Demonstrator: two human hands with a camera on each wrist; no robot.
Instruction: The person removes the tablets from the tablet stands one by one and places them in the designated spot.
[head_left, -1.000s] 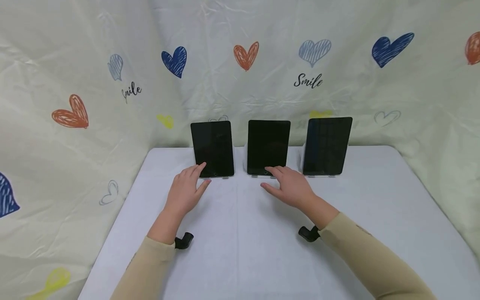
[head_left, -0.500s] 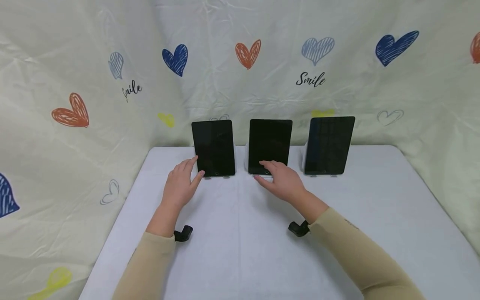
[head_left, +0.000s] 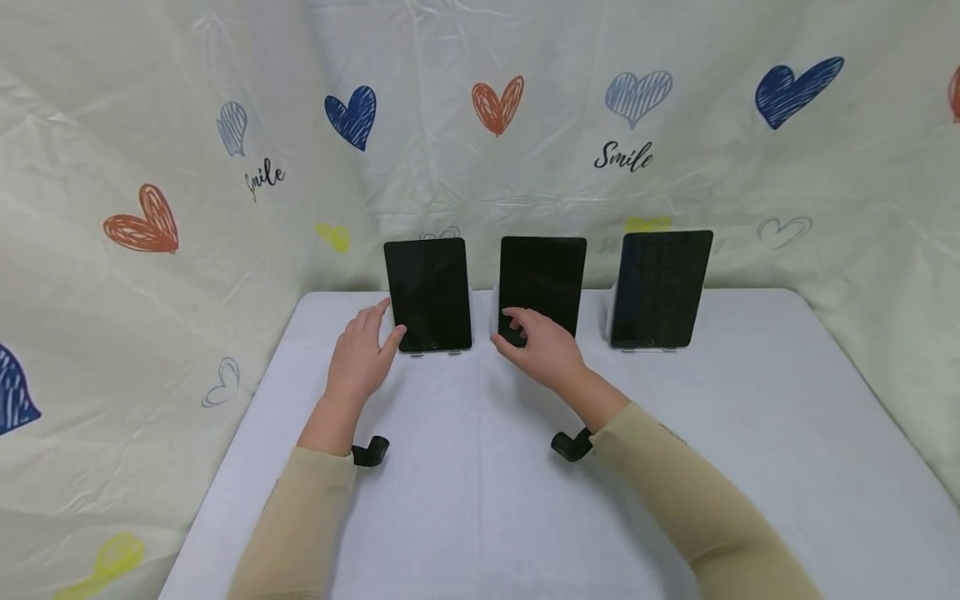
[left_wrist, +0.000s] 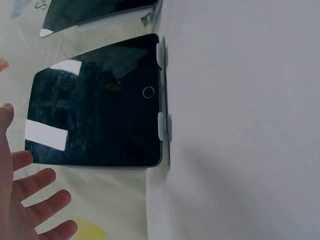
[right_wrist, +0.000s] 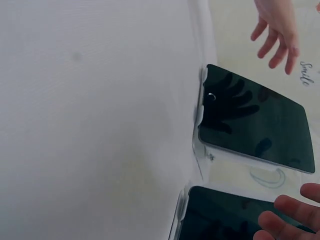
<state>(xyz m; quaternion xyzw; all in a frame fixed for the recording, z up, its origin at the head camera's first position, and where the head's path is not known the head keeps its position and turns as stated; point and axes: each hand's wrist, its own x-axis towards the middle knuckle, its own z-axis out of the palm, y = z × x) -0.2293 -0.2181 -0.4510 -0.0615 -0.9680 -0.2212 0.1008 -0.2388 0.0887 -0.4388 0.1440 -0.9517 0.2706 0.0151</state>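
Three black tablets with dark screens lean upright on clear stands: a left tablet [head_left: 431, 287], a middle tablet [head_left: 543, 275] and a right tablet [head_left: 660, 287]. My left hand [head_left: 358, 354] is beside the left edge of the left tablet, fingers spread and holding nothing. In the left wrist view, a fingertip of the left hand [left_wrist: 42, 200] overlaps that tablet's corner; contact cannot be told. My right hand [head_left: 546, 348] hovers before the lower part of the middle tablet, fingers loosely bent around nothing. In the right wrist view, fingers of the right hand [right_wrist: 290, 217] partly cover the middle tablet [right_wrist: 220, 220].
A white-covered table [head_left: 480, 500] carries the stands near its far edge. Behind it hangs a pale curtain [head_left: 420, 183] printed with hearts and "Smile". Each wrist wears a black camera mount, such as the right mount [head_left: 572, 446].
The right hand has drifted leftward and a little farther forward across the middle tablet. From in front of the left tablet, the left hand has moved out to its left edge. The tablets stay put.
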